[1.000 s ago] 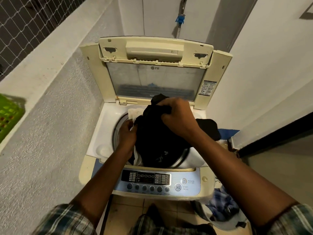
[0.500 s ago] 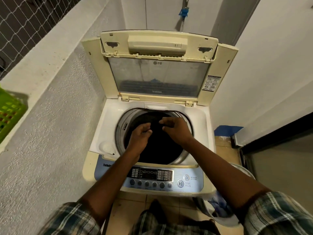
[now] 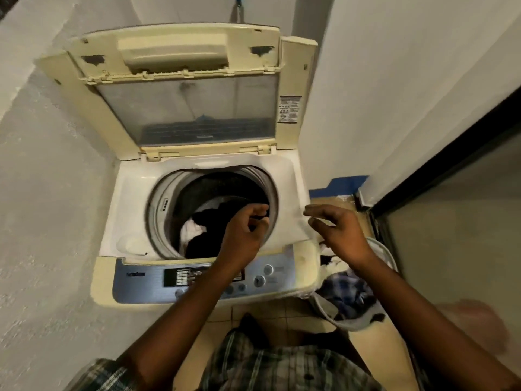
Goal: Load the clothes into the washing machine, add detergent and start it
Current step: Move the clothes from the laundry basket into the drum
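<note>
Black garment (image 3: 201, 246) now lies inside the washing machine drum (image 3: 165, 218) at frame centre, no longer held up. The right hand (image 3: 338, 230), fingers released, moves toward the laundry basket (image 3: 352, 324) at lower right (more clothes (image 3: 349, 289) wait). The left hand (image 3: 242, 235) curls above the drum, and I cannot tell if it grasps anything.

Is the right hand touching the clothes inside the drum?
Apart. The head view shows the right hand open outside the drum, with bare white deck between it and the clothes.
</note>
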The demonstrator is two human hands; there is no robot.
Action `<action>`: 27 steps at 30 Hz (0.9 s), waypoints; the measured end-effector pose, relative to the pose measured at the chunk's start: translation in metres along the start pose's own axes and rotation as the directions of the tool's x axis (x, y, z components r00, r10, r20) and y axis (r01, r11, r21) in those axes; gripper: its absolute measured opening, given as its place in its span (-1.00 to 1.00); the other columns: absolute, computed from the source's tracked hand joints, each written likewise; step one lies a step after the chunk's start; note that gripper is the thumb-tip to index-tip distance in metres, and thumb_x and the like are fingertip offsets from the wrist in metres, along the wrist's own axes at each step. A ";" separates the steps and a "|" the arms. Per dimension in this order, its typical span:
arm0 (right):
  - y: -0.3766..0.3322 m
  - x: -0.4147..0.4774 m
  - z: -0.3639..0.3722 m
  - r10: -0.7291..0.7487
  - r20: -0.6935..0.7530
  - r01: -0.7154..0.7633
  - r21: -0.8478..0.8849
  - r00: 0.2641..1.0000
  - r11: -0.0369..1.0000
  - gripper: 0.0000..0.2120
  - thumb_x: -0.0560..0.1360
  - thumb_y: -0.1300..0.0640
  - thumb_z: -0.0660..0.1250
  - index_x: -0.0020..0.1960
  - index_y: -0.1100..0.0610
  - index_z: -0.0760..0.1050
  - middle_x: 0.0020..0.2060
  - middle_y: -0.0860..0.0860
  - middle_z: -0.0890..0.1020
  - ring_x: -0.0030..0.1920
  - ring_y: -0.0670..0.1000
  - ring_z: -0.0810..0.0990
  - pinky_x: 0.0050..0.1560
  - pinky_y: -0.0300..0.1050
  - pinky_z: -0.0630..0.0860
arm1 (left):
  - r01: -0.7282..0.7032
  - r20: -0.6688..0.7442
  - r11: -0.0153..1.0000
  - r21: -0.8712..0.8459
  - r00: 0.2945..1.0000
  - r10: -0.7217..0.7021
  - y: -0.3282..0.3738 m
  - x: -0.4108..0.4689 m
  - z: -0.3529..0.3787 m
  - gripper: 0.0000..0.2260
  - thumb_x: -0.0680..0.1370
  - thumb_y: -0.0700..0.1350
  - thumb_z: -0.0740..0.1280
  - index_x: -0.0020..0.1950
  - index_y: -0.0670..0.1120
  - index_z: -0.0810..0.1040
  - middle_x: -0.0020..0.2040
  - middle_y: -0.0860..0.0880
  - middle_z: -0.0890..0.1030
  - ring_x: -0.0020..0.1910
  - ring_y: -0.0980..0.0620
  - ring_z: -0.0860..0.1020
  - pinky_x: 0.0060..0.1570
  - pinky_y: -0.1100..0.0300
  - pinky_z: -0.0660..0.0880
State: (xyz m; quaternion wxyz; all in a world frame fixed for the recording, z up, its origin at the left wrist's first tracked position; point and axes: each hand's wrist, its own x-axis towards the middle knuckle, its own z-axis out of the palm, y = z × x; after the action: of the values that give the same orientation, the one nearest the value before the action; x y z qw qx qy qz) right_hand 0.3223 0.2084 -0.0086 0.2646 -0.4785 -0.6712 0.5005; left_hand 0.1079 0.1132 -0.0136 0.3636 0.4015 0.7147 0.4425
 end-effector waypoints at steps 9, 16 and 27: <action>0.143 -0.067 -0.146 0.274 -0.095 -0.275 -0.003 0.957 0.961 -0.72 0.53 0.41 0.42 -0.01 0.03 0.69 -0.04 -0.05 0.76 0.03 -0.11 0.72 0.24 0.01 0.62 | 0.013 0.315 0.999 0.043 0.949 -0.026 0.024 -0.056 0.187 -0.80 0.53 -0.04 0.36 0.15 0.08 0.62 0.08 0.13 0.69 -0.02 0.24 0.64 0.02 0.35 0.55; 0.264 -0.070 -0.186 0.386 0.113 -0.374 -0.115 0.915 0.920 -0.69 0.47 0.24 0.53 0.19 0.14 0.61 0.09 0.10 0.70 0.15 0.12 0.67 0.25 0.26 0.59 | 0.153 0.364 0.961 0.229 0.903 -0.230 -0.042 -0.061 0.293 -0.74 0.58 -0.08 0.41 0.27 0.02 0.59 0.21 0.01 0.63 -0.01 0.08 0.63 -0.02 0.32 0.51; 0.456 -0.019 -0.154 0.498 0.389 -0.255 -0.529 0.775 0.810 0.12 0.29 0.00 0.68 0.66 0.10 0.09 0.62 0.19 0.15 0.61 0.25 0.17 0.52 0.26 0.29 | 0.255 0.311 0.832 0.493 0.842 -0.442 -0.206 -0.034 0.411 -0.35 0.51 -0.13 0.49 0.56 -0.02 0.32 0.49 -0.12 0.37 0.43 -0.09 0.41 0.18 0.36 0.21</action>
State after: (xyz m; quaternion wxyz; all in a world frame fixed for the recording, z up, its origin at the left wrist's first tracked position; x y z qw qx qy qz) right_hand 0.6307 0.2742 -0.3731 -0.1489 -0.5036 -0.6998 0.4843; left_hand 0.4299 0.1641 -0.3398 0.4833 0.4155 0.7638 0.1019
